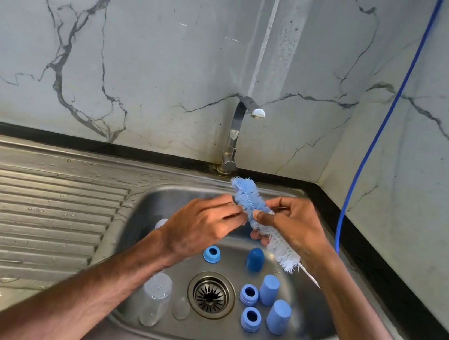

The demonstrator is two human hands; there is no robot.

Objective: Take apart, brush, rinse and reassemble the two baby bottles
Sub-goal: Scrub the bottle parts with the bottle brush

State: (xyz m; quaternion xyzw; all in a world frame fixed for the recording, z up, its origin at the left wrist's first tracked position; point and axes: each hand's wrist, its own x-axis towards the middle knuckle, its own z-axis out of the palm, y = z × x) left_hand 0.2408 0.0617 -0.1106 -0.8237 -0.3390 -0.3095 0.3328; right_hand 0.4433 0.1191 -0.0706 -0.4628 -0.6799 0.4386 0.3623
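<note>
Steel sink point(153, 203) and ribbed drainboard point(36, 202) sat wet below veined marble walls point(148, 45) and a tap point(235, 131). The right hand point(295, 227) gripped the bottle brush point(243, 195); the left hand point(198, 226) pinched its bristles. A clear bottle point(156, 298), collars point(211, 254) and caps point(269, 290) lay in the basin.

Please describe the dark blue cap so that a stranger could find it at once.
Find the round drain in the steel sink. Behind it, toward the tap, stands a domed cap. It alone is dark blue; the two caps right of the drain are paler.
</note>
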